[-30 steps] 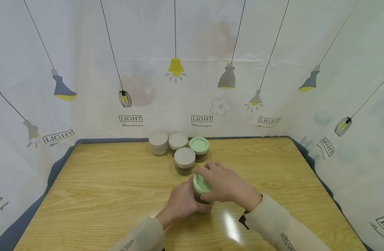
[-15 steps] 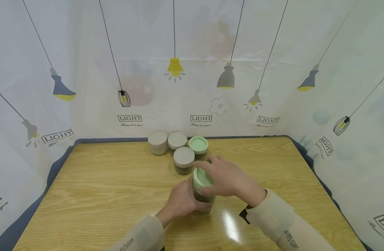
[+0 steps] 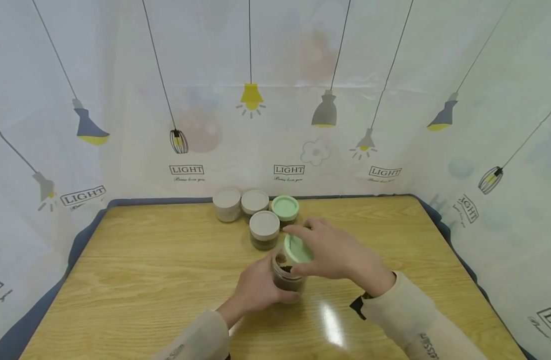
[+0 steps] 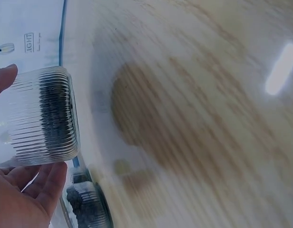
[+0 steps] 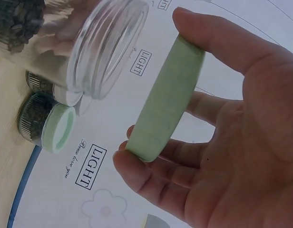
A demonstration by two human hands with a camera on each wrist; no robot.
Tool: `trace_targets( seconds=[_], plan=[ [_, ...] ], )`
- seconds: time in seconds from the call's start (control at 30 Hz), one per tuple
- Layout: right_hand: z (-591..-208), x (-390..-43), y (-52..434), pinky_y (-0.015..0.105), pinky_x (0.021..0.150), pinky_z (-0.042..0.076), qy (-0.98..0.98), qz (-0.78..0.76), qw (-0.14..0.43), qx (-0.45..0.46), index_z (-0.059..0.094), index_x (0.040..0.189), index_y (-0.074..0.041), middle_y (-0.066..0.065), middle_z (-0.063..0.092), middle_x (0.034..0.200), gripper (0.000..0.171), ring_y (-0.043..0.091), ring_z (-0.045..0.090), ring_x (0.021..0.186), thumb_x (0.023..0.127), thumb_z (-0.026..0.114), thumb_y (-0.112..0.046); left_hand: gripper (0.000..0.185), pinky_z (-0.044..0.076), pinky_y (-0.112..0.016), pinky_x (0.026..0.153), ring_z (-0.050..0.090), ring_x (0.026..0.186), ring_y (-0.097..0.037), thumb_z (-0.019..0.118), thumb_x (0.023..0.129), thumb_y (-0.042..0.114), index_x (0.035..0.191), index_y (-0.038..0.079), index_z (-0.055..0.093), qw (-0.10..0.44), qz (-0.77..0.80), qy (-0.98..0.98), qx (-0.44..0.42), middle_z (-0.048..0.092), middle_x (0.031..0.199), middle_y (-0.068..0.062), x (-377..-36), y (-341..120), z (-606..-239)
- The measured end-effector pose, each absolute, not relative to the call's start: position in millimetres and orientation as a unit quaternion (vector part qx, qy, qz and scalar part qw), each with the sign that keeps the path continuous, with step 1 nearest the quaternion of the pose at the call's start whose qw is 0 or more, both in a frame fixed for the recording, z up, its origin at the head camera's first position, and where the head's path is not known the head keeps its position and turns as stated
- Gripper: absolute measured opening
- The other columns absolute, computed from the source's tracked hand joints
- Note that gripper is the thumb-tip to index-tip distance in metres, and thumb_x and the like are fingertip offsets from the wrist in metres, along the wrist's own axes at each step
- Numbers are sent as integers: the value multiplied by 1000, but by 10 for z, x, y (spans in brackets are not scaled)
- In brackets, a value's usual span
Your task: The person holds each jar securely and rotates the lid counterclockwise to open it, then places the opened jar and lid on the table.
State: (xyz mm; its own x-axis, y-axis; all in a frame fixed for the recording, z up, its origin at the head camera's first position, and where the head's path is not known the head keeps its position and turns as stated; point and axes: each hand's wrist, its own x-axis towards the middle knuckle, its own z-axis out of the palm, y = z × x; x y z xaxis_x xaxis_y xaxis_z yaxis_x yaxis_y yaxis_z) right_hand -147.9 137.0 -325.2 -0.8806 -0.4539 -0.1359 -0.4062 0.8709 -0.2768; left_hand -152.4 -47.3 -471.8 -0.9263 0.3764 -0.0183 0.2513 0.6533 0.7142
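Note:
A clear ribbed jar (image 4: 46,116) with dark dry contents at its bottom is in my left hand (image 3: 258,286), which grips it round the side with thumb and fingers. Its threaded mouth (image 5: 108,52) is uncovered in the right wrist view. My right hand (image 3: 340,252) pinches a green screw lid (image 5: 166,102) by its edge, thumb on one side and fingers on the other. The lid is tilted and apart from the jar, just above its mouth. In the left wrist view the jar's base shows above the wooden table.
Behind the hands stand several lidded jars: a green-lidded jar (image 3: 285,210), a grey-lidded jar (image 3: 264,231) in front, and two more with pale lids, one a whitish jar (image 3: 227,206). The wooden table (image 3: 144,270) ends at a printed curtain (image 3: 239,150).
The green lid has come off the jar and moved up and to the right in my right hand. The jar's mouth is now exposed; my left hand keeps its grip on it.

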Motion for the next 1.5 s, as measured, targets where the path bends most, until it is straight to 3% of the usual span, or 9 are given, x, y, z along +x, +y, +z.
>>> trace_targets(
  seconds=[0.37, 0.73, 1.07, 1.5],
  plan=[
    [-3262, -1466, 1417, 29, 69, 47, 962, -126, 95, -222, 47, 144, -29, 8, 55, 124, 75, 18, 52, 98, 78, 77, -48, 89, 52, -40, 85, 62, 105, -15, 82, 58, 64, 130, 24, 52, 59, 374, 913, 155, 65, 118, 7, -1525, -804, -4676],
    [-3464, -1462, 1369, 33, 74, 50, 959, -129, 114, -227, 48, 143, -25, 9, 56, 121, 77, 20, 54, 99, 76, 77, -49, 90, 50, -47, 94, 62, 113, -21, 87, 57, 57, 132, 23, 52, 34, 372, 921, 111, 66, 122, 5, -1510, -1209, -4633],
    [-3712, -1450, 1215, 40, 77, 51, 950, -125, 130, -255, 50, 140, -24, 10, 57, 121, 75, 22, 55, 102, 76, 77, -50, 82, 51, -46, 89, 63, 111, -23, 87, 60, 55, 127, 23, 52, 26, 368, 926, 83, 64, 125, 2, -1573, -1625, -4667],
    [-3924, -1408, 897, 33, 72, 49, 938, -103, 140, -299, 50, 139, -27, 6, 57, 120, 72, 20, 54, 102, 75, 75, -49, 80, 49, -52, 92, 60, 116, -30, 85, 63, 56, 126, 19, 51, 22, 365, 928, 63, 62, 129, -5, -1652, -2089, -4710]
  ],
)
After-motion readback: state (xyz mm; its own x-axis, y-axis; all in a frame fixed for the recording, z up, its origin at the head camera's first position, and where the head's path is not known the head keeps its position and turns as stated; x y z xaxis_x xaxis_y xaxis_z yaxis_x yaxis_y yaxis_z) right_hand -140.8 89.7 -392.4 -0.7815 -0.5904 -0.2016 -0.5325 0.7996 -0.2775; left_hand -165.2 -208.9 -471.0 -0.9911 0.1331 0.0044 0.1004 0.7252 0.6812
